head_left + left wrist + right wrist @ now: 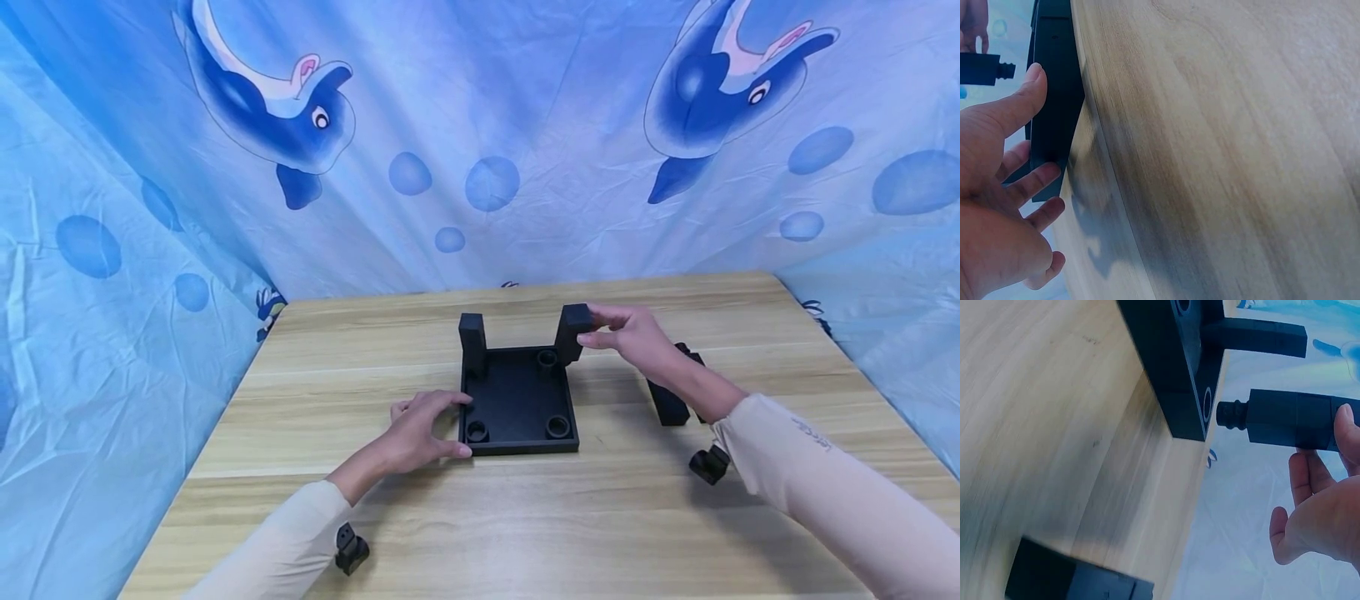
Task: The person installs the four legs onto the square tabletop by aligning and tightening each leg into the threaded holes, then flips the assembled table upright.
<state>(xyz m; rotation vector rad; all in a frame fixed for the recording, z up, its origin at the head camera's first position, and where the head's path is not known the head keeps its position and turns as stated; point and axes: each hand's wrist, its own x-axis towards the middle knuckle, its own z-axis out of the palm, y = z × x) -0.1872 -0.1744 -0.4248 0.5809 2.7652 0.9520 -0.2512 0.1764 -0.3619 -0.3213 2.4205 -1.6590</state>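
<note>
A black square stool or table top (517,400) lies on the wooden table with its hollow side up and round sockets at its corners. One black leg (473,340) stands upright at its far left corner. My left hand (420,429) grips the near left part, thumb by the front corner and a finger on the left rim. My right hand (630,337) pinches another black leg (573,329) above the far right corner. In the right wrist view this leg's ridged peg (1232,415) points at the socket (1207,404), a small gap apart.
More black legs (667,403) lie to the right, partly under my right forearm. Small black wrist devices show under the left sleeve (350,548) and the right sleeve (709,463). A blue dolphin-print curtain (487,242) hangs behind the wooden table (525,525).
</note>
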